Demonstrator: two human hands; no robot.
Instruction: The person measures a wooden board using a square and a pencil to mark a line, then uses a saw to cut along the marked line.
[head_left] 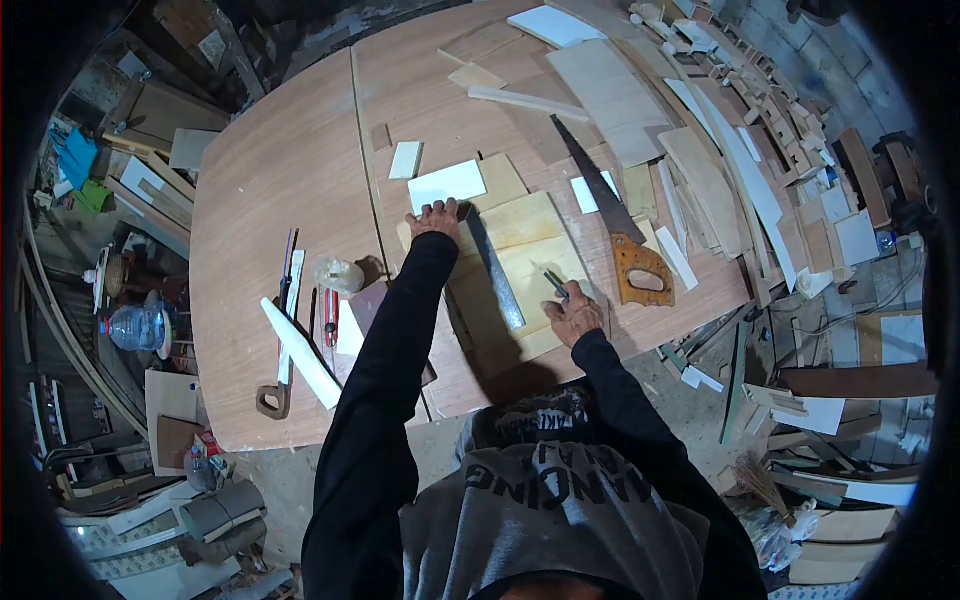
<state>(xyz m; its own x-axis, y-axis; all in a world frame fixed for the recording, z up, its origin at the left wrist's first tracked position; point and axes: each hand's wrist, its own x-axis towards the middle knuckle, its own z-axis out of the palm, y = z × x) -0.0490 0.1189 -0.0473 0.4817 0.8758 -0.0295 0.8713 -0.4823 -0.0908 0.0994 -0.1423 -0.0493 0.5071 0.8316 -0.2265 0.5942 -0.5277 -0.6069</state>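
Observation:
My left hand [436,218] presses flat on the far end of a long metal straightedge [494,270] that lies across a pale plywood board [525,262] on the workbench [290,190]. My right hand [576,317] grips a pencil [553,281], its tip on the board just right of the straightedge. Both sleeves are black.
A handsaw [615,220] with a wooden handle lies right of the board. Offcuts and strips crowd the bench's far right. At the left lie a second saw [281,340], a red cutter [330,320] and a white strip [300,352]. A water bottle [135,327] stands on the floor.

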